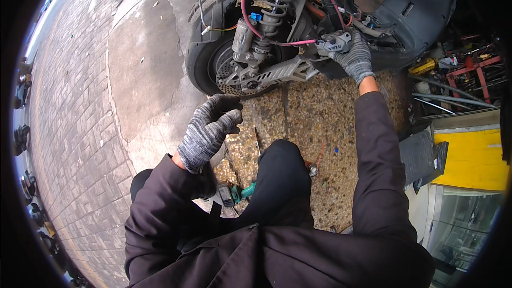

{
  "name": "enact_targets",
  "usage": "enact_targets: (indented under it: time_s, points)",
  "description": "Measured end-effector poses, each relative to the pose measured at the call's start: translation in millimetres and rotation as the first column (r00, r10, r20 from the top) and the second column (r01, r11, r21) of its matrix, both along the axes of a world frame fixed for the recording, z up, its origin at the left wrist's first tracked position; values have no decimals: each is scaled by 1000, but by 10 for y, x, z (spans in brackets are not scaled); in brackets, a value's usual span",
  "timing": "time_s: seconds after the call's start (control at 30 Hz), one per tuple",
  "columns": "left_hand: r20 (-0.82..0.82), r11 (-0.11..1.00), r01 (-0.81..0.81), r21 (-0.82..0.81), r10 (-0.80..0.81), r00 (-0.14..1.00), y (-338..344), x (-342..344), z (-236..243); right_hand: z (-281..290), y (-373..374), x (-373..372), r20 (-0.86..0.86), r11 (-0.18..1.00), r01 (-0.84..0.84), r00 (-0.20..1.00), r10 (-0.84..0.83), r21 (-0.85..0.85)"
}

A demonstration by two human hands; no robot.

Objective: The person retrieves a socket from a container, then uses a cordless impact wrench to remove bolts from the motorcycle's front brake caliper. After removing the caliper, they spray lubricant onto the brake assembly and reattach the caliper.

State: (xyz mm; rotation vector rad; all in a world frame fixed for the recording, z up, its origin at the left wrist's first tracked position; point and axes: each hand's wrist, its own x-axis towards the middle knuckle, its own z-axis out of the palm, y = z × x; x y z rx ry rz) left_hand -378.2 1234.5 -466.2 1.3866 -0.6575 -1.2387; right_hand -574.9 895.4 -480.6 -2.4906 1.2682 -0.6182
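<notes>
A grey brake caliper (333, 42) with a pink hose (297, 42) running into it sits beside the swingarm (285, 70) of a scooter. My right hand (356, 57), in a grey knit glove, is closed on the caliper's right end; its fingertips are partly hidden. Below the rear wheel (204, 66), my left hand (207, 132) hangs in the air in a matching glove with dark fingertips. Its fingers are bent, with a gap between thumb and forefinger, and I see nothing held. The drilled brake disc (228, 74) and coil-spring shock absorber (274, 13) are just beyond it.
A screwdriver-like thin tool (258, 141) lies on the pebbled ground before my knee. Near my legs are a teal power tool (242, 192) and an orange-red object with a metal end (312, 169). Tools and a red metal frame (472, 72) crowd the right, above a yellow panel (469, 160).
</notes>
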Motion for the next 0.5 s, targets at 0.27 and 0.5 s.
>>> enact_targets:
  time_s: [0.27,0.5]
  points:
    - [15,1000,-2,-4,2,1000,-1,-1,12,-124,116,-115,199,992,17,980,8,-123]
    - [3,1000,-4,15,4,1000,6,19,1,-739,908,-456,693,916,43,639,-333,400]
